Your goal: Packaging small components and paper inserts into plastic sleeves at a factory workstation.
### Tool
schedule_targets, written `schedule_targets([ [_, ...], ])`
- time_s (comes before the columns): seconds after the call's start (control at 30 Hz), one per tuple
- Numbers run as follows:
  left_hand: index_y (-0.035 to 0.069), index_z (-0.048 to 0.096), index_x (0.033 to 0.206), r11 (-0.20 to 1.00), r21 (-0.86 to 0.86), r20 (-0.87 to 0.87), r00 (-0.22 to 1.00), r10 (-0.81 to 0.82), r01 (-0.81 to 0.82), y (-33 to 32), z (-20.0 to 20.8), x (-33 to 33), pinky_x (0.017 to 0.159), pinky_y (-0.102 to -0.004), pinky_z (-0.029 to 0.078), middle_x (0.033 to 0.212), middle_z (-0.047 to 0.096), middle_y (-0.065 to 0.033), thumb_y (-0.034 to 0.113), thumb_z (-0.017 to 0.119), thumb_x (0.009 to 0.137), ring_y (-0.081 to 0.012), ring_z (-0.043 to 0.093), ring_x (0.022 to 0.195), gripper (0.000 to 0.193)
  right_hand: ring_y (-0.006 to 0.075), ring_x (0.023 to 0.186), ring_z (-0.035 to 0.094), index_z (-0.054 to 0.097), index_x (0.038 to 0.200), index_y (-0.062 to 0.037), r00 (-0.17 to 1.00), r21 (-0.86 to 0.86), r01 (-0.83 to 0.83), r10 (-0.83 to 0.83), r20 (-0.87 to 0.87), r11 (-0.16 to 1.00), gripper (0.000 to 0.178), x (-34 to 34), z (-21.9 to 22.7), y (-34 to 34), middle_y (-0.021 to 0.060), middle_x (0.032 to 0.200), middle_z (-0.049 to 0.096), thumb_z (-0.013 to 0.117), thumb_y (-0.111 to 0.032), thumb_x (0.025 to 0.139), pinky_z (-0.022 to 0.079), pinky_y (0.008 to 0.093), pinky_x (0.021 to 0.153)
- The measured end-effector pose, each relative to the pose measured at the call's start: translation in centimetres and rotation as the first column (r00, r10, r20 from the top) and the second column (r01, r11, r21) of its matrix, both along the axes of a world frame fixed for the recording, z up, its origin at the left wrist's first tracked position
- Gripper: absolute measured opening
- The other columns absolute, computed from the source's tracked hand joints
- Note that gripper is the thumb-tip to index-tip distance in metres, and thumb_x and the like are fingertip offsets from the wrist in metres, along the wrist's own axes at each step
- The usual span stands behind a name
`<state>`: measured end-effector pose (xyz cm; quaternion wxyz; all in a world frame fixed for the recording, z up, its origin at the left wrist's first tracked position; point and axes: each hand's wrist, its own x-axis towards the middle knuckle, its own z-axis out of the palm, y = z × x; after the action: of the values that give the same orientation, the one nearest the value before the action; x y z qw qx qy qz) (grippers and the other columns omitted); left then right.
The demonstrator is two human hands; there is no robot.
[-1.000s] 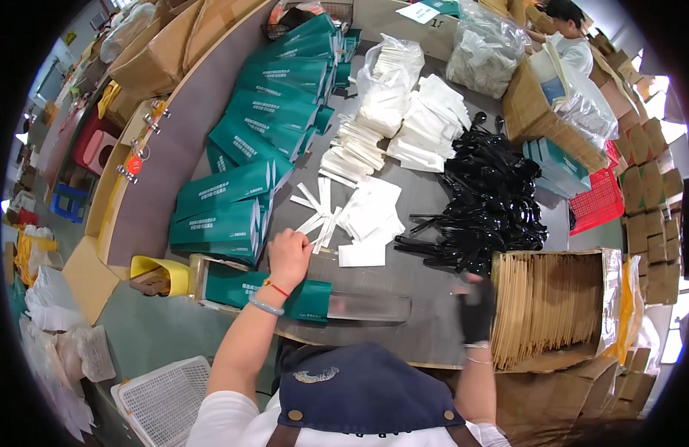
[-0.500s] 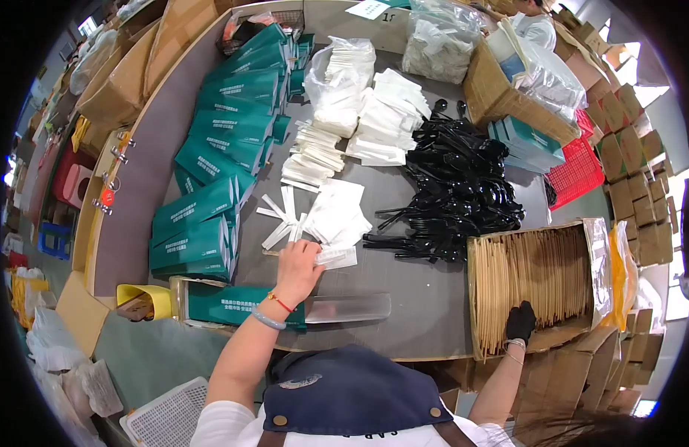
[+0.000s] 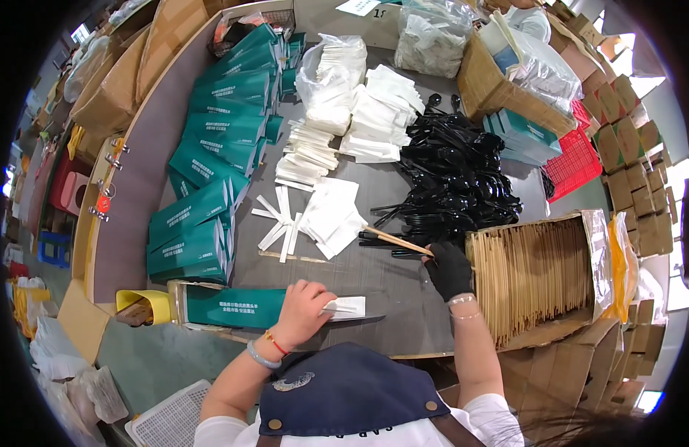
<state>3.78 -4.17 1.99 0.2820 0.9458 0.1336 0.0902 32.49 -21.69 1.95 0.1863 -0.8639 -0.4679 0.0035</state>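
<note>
My left hand (image 3: 305, 309), bare, pinches a small white paper packet (image 3: 349, 307) near the table's front edge. It hovers over the right end of a teal printed sleeve (image 3: 233, 307) lying flat. A dark thin edge shows under the packet; I cannot make out what it belongs to. My right hand (image 3: 448, 271), in a black fingerless glove, holds a pair of wooden chopsticks (image 3: 396, 241) pointing left. It is just left of a carton (image 3: 471, 249) packed with upright rows of chopsticks (image 3: 534, 279).
White napkin packets (image 3: 333, 216) and narrow paper strips (image 3: 281, 220) lie mid-table. Black plastic spoons (image 3: 456, 167) are heaped right of them. Teal sleeves (image 3: 221, 160) stack along the left wall (image 3: 151, 164). A yellow bin (image 3: 157, 305) sits front left, a red basket (image 3: 579, 167) right.
My left hand has picked up a white packet and moved toward the front edge. My right hand has left the carton, moving up and left with chopsticks in it.
</note>
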Motion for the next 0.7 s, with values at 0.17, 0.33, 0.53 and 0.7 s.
schedule_targets([
  [0.17,0.015,0.067,0.101,0.990,0.138,-0.007,1.000,-0.018,0.019,-2.0,0.2,-2.5,0.079,-0.0363,0.040,0.105,0.059,0.0025,0.015,0.076,0.068,-0.0203,0.053,0.094,0.035,0.0286,0.083,0.060,0.069,0.090,-0.0131,0.998,-0.076,-0.047,0.049,0.026,0.996,0.018,1.3,-0.9,0.3,0.0076,0.084,0.061,0.073,-0.013,0.073,0.049,0.0386,0.071],
  [0.33,0.013,0.066,0.108,0.953,0.295,-0.062,0.997,-0.050,0.066,-2.6,0.1,-4.1,0.080,-0.0359,0.038,0.116,0.060,0.0045,0.018,0.068,0.074,-0.0195,0.053,0.096,0.034,0.0272,0.086,0.064,0.071,0.089,-0.0131,0.929,-0.067,-0.208,0.176,-0.324,0.976,0.021,-4.8,0.1,1.4,0.0062,0.089,0.066,0.074,-0.020,0.070,0.051,0.0383,0.077],
  [0.53,0.011,0.063,0.112,0.972,0.218,-0.140,0.988,-0.060,0.090,-1.9,0.5,-4.6,0.083,-0.0384,0.040,0.117,0.058,0.0007,0.020,0.066,0.075,-0.0239,0.051,0.106,0.038,0.0291,0.081,0.062,0.068,0.097,-0.0177,0.866,-0.096,-0.368,0.304,-0.397,0.925,0.021,-11.9,-0.6,3.8,0.0090,0.083,0.061,0.068,-0.025,0.078,0.049,0.0434,0.069],
  [0.7,0.008,0.061,0.116,0.991,0.095,-0.036,0.995,0.098,-0.095,0.8,1.4,-5.7,0.096,-0.0463,0.038,0.123,0.057,-0.0059,0.019,0.080,0.063,-0.0296,0.049,0.112,0.057,0.0279,0.076,0.060,0.066,0.116,-0.0260,0.908,-0.192,-0.362,0.298,-0.295,0.912,0.035,-9.9,0.9,0.1,0.0069,0.080,0.061,0.067,-0.023,0.081,0.048,0.0420,0.066],
])
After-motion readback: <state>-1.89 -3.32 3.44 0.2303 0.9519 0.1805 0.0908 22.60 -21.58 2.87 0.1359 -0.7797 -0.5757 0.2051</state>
